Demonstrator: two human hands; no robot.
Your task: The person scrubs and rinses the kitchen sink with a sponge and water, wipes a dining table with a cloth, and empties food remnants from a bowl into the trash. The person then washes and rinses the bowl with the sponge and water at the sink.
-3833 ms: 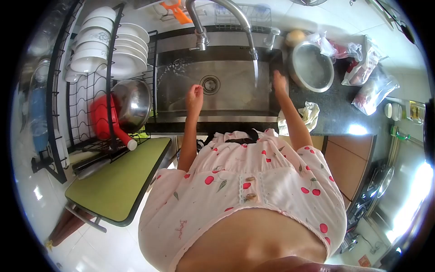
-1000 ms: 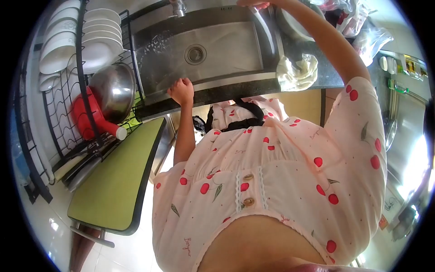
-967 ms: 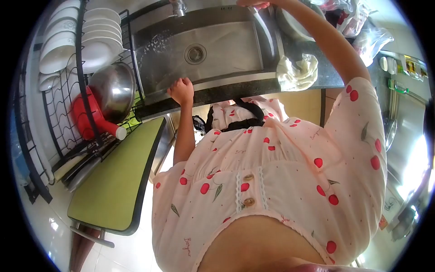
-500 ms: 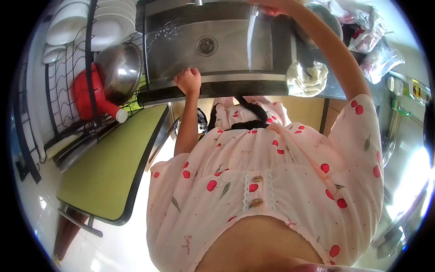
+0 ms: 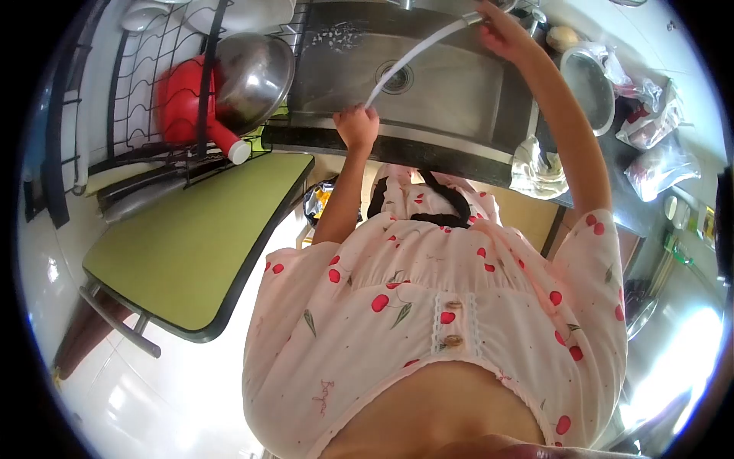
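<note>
A white hose (image 5: 420,52) arcs over the steel sink (image 5: 451,99) from the metal end of the faucet (image 5: 472,18). My left hand (image 5: 357,127) is closed around the hose's lower end, above the front part of the basin. At the top, my right hand (image 5: 505,34) has its fingers curled at the faucet, by the point where the hose joins it; part of its grip is cut off by the frame's edge. The round drain (image 5: 395,77) shows just beneath the hose. Wet droplets or suds lie on the basin's far left.
At left, a black wire rack (image 5: 126,122) holds white dishes, a metal bowl (image 5: 256,80) and a red plastic container (image 5: 180,103). A green folding table (image 5: 191,245) stands below it. Right of the sink are a cloth (image 5: 537,168), a basin (image 5: 587,88) and plastic bags (image 5: 650,115).
The hose hung straight down from the faucet; its lower end is now in my left hand, pulled left. My right hand stays by the faucet. The camera view has shifted left.
</note>
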